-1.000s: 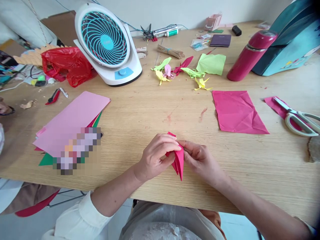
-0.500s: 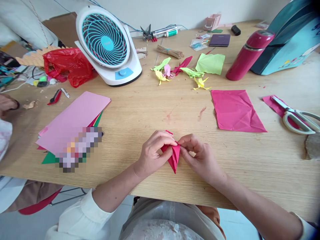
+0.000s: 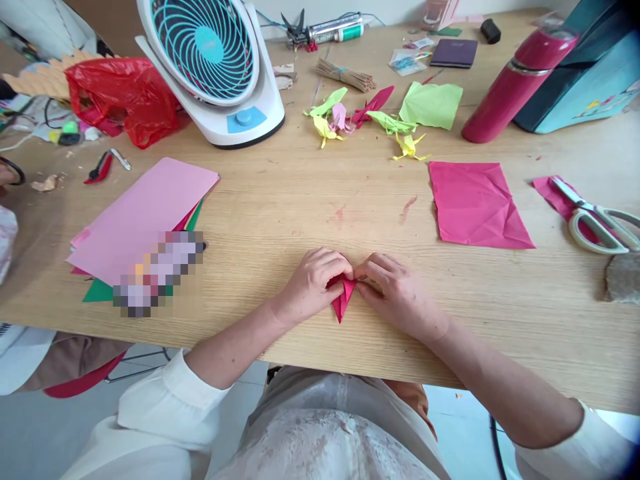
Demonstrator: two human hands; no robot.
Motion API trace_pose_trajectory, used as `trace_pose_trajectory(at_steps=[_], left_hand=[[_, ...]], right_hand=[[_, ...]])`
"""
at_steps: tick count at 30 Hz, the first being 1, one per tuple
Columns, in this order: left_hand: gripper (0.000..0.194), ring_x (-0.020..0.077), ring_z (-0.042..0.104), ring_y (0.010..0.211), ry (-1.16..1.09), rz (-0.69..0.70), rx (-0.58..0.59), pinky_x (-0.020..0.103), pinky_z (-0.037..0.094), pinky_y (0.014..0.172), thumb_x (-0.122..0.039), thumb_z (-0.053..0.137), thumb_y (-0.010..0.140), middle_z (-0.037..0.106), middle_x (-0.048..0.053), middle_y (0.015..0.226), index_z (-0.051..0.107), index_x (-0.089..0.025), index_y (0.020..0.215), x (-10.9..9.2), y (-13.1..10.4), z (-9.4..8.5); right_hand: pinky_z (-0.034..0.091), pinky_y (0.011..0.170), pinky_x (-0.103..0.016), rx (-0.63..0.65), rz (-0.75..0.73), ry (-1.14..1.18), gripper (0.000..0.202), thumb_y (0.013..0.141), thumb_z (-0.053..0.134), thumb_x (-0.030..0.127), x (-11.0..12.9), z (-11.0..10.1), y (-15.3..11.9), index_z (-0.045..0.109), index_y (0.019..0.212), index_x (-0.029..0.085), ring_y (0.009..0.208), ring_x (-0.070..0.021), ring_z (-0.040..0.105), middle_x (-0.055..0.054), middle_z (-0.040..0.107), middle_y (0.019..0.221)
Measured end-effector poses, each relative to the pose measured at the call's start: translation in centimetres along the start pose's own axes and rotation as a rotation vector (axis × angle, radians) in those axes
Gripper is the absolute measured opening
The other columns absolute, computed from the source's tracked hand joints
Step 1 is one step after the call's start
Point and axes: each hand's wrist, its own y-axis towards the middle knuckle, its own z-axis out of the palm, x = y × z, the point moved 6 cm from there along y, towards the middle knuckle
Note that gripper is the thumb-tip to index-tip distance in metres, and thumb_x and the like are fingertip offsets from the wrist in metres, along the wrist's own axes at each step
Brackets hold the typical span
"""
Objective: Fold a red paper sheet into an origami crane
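Just in front of me, over the table, is a small piece of folded red paper (image 3: 342,305), its pointed end turned toward me. My left hand (image 3: 316,285) grips it from the left, fingers on top and thumb below. My right hand (image 3: 395,293) pinches its right edge between thumb and fingertips. The fingers cover the paper's upper part. A creased square of pink-red paper (image 3: 480,203) lies flat beyond my right hand. Several folded paper cranes (image 3: 327,130) in green, yellow, pink and red sit farther back, beside a light green sheet (image 3: 431,105).
A white fan (image 3: 250,133) stands at the back left, near a red plastic bag (image 3: 125,93). Stacked coloured paper (image 3: 155,200) lies at left, partly under a pixelated item. Scissors (image 3: 597,227) rest at right, and a red flask (image 3: 510,100) stands behind. Another person's arm shows at far left.
The whole view has shifted, so the table things appear higher. My right fingers have closed in nearer to my left hand at the folded paper. The person's hand at far left shows less.
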Motion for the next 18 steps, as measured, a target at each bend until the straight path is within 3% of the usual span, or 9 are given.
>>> trace_pose_trajectory(at_steps=[9, 18], left_hand=[[0.017, 0.0168, 0.060, 0.085, -0.069, -0.050, 0.035, 0.029, 0.046, 0.078, -0.003, 0.060, 0.081, 0.064, 0.001, 0.085, 0.059, -0.019, 0.083, 0.52, -0.04, 0.16], [0.014, 0.0172, 0.057, 0.083, -0.058, -0.057, 0.063, 0.029, 0.045, 0.076, -0.006, 0.061, 0.082, 0.062, 0.002, 0.085, 0.056, -0.019, 0.082, 0.01, 0.12, 0.03]], right_hand=[[0.047, 0.077, -0.033, 0.038, 0.074, 0.010, 0.010, 0.088, 0.063, 0.014, -0.16, 0.21, 0.34, 0.063, 0.095, 0.021, 0.086, -0.0208, 0.061, -0.006, 0.064, 0.094], [0.045, 0.077, -0.036, 0.058, 0.062, -0.116, 0.022, 0.089, 0.070, 0.038, -0.12, 0.94, 0.23, 0.057, 0.094, 0.020, 0.086, -0.0243, 0.057, -0.007, 0.060, 0.092]])
